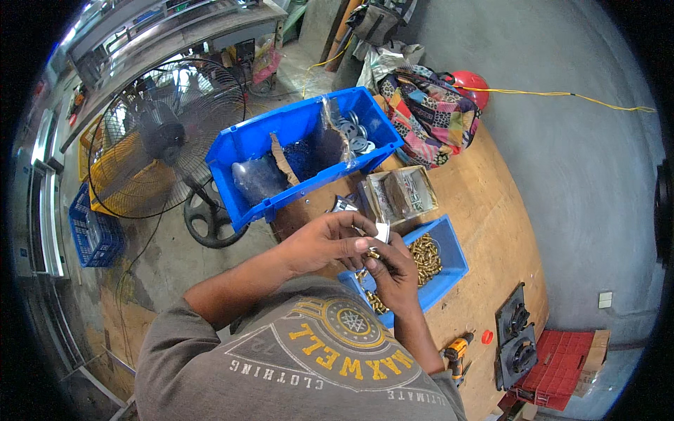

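Observation:
My left hand (324, 242) and my right hand (397, 275) meet in front of my chest, both with bent, closed fingers. A small brass fitting (374, 253) is pinched at my right thumb and fingertips, close to my left thumb. At the tips of my left fingers a small white piece (382, 232) shows; its far part is hidden behind the fingers. Below my hands stands a blue bin (455, 261) holding many brass fittings (425, 259); my right hand and wrist cover part of it.
Beyond my hands sit a carton of small metal parts (428, 208) and a large blue crate (309, 184) with round metal discs (358, 133). A yellow power drill (458, 351), a red ring (487, 337) and black burner-like parts (518, 340) lie right. A fan (163, 133) stands left.

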Action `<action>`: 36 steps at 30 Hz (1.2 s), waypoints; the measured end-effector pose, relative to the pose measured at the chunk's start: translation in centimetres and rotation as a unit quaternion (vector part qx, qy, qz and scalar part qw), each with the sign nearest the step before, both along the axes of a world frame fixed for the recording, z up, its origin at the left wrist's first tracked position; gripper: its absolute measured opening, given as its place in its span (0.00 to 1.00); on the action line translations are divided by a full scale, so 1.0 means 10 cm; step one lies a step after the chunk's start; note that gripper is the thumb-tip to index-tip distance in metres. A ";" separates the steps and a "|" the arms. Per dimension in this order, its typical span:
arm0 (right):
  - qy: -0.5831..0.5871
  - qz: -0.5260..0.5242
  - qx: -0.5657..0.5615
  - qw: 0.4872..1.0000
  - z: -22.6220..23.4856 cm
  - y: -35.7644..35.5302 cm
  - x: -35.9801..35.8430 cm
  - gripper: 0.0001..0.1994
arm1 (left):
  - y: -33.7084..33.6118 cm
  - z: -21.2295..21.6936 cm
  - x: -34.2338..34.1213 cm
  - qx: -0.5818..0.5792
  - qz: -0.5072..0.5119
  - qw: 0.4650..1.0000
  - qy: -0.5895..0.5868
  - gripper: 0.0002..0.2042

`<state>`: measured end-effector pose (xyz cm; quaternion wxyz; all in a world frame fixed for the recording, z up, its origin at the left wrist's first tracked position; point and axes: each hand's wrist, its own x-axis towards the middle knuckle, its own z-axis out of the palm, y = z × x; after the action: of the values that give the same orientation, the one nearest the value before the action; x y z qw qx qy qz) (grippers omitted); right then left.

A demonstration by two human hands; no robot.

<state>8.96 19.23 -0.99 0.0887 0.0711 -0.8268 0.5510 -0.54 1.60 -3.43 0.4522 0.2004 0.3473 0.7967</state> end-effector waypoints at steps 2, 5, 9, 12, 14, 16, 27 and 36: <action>0.024 -0.007 0.022 0.999 0.00 -0.04 -0.01 0.16 | 0.00 0.03 0.03 -0.002 0.021 1.000 0.007 0.16; 0.048 -0.021 0.066 0.996 0.02 -0.09 -0.01 0.16 | -0.04 0.07 0.06 -0.028 0.049 0.996 0.065 0.16; 0.052 -0.027 0.121 0.991 0.07 -0.09 0.05 0.16 | -0.03 0.09 0.08 -0.018 0.074 0.983 0.168 0.16; 0.053 -0.027 0.128 0.990 0.07 -0.08 0.07 0.18 | -0.03 0.11 0.09 -0.012 0.077 0.980 0.184 0.17; 0.057 -0.034 0.117 0.991 0.06 -0.08 0.08 0.19 | -0.05 0.13 0.08 -0.030 0.066 0.979 0.193 0.19; 0.064 -0.041 0.098 0.992 0.06 -0.08 0.08 0.19 | -0.11 0.17 0.08 -0.057 0.050 0.975 0.209 0.20; 0.089 0.005 0.235 0.968 0.22 0.02 0.09 0.23 | -0.18 0.12 0.08 -0.054 0.065 0.972 0.221 0.16; 0.070 -0.015 0.256 0.964 0.21 -0.01 -0.02 0.29 | -0.12 0.17 0.10 -0.019 0.137 0.985 0.102 0.17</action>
<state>8.72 19.15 1.12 0.1333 0.1172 -0.9328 0.3136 0.49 0.39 -1.74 0.3044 0.2222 0.4305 0.8201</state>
